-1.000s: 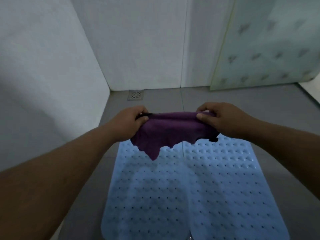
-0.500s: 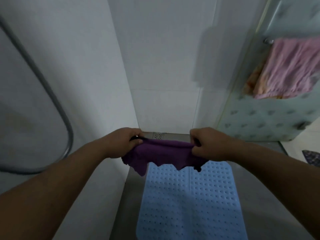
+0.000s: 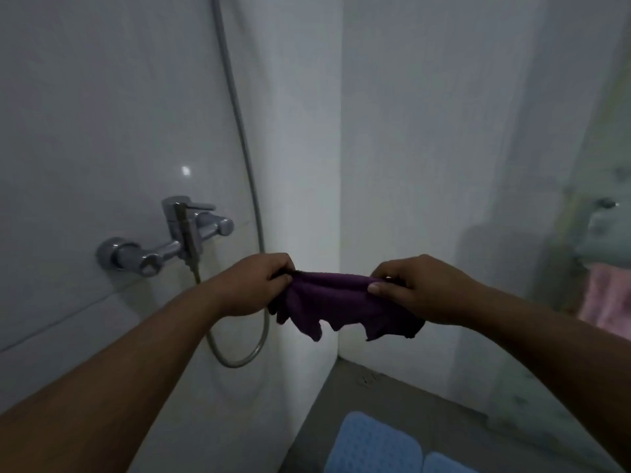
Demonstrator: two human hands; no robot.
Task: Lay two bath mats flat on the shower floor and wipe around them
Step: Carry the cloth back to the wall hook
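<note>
Lower right of the frame, nearest the camera: two pale blue perforated rubber bath mats [image 3: 372,445] lay side by side on the grey shower floor [image 3: 440,401], edges meeting at a seam, only their far corners in view; they looked flat, so the laying step was judged done and the wiping still to come. Both bare forearms reached up from the lower corners toward mid-frame, roughly level, wrists a little apart. The left hand [image 3: 254,285], back to the camera, had its fingers curled over one end of a dark purple microfibre cleaning cloth [image 3: 336,303]. The right hand [image 3: 423,288] pinched the other end, thumb [image 3: 377,288] pressed on top, remaining fingers folded behind. The cloth was stretched in a bunched band between the two grips, its loose ragged edge hanging below, clear of wall and floor; judged, this two-handed hold served to spread or refold it into a usable wiping pad. It was held at about tap height, well above the mats. Beyond the hands, left of centre: a chrome wall-mounted shower mixer tap [image 3: 177,233] on white tiled wall, with a grey flexible shower hose [image 3: 239,138] running from the top of the frame down behind the left hand and looping below it. A small floor drain [image 3: 367,378] sat in the far corner, blurred. At the right edge, a pink towel [image 3: 604,298] hung by frosted glass.
</note>
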